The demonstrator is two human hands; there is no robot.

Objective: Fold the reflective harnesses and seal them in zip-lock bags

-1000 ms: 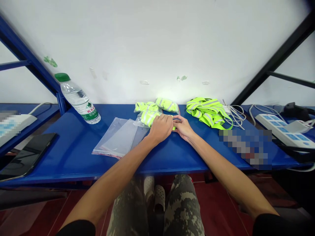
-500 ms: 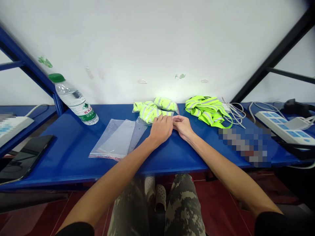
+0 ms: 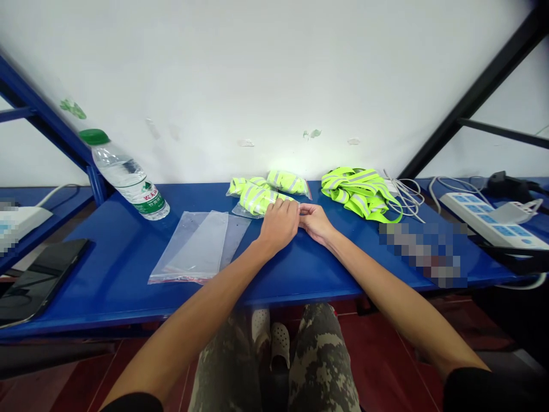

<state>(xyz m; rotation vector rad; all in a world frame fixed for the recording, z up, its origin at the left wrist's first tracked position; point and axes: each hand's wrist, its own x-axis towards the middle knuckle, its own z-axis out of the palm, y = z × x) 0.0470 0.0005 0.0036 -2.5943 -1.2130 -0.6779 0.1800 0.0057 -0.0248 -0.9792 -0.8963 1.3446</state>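
Note:
My left hand [image 3: 281,224] is closed on the near right end of a clear bag [image 3: 259,200] with a rolled yellow-green reflective strap inside. Touching it from the right, my right hand [image 3: 316,222] pinches the same end of the bag; the fingertips partly hide the edge. Just behind lie two more bagged straps, one at the back left [image 3: 237,186] and one at the back right [image 3: 288,182]. A loose heap of yellow-green strap [image 3: 360,191] lies to the right. Flat clear bags [image 3: 195,246] with red edges are spread left of my left hand.
A water bottle [image 3: 131,180] with a green cap stands at the back left of the blue table [image 3: 295,280]. A phone [image 3: 43,277] lies far left. White cables [image 3: 409,197] and a power strip [image 3: 491,220] are at the right, near a blurred-out item [image 3: 424,252].
The view has shifted slightly. Both hands stay together at the bag's end, and the bagged strap lies a little flatter and farther left.

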